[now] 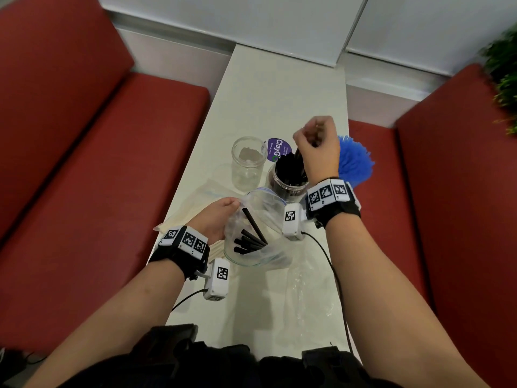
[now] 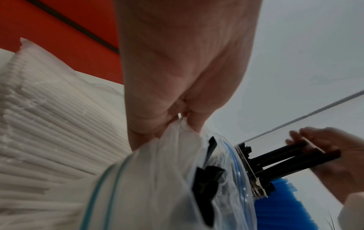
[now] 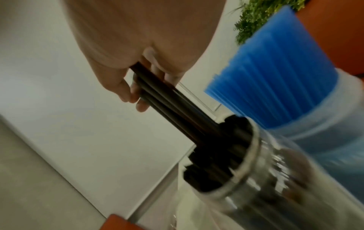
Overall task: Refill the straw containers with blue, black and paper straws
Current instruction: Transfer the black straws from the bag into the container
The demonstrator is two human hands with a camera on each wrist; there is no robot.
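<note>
Right hand (image 1: 317,147), upper centre: gripping black straws (image 3: 167,99), ends in jar (image 3: 232,157). Left hand (image 1: 216,218), frame centre: pinching zip bag (image 1: 251,233) of remaining black straws on bench (image 1: 279,93).

Your head camera looks steeply down on the bench (image 1: 279,102) from above. Each wrist camera sits close under its palm, facing along the fingers. All three views share the jar of black straws (image 1: 289,175) (image 2: 254,175) (image 3: 236,163).
</note>
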